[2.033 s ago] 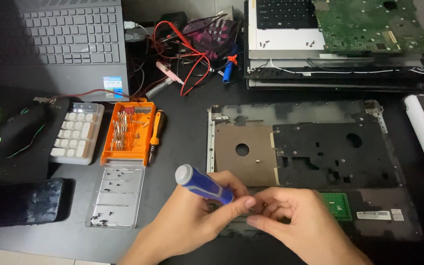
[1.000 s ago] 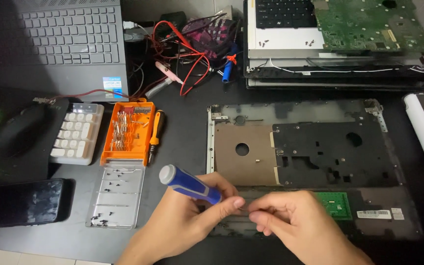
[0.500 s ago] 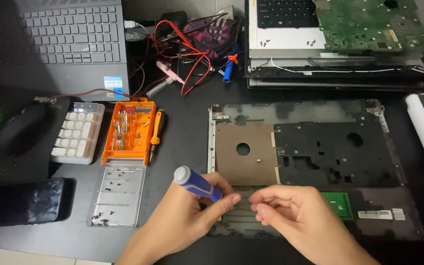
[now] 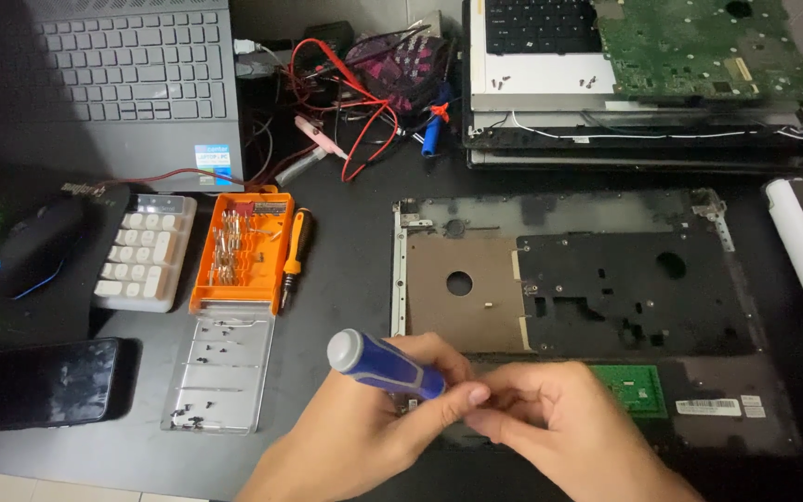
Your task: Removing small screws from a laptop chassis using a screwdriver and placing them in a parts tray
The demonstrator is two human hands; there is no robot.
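Fingers of our left hand wrap a blue-handled screwdriver at the near edge of the stripped laptop case; our right hand pinches beside its tip, hiding it. Left of us sit an orange bit set and its clear lid.

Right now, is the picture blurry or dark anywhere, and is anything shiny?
In the head view, the left hand holding the blue screwdriver and the right hand look a little soft, while the orange bit case is sharp; the corners darken, most at top left by the grey laptop; the black phone shows dull reflections.
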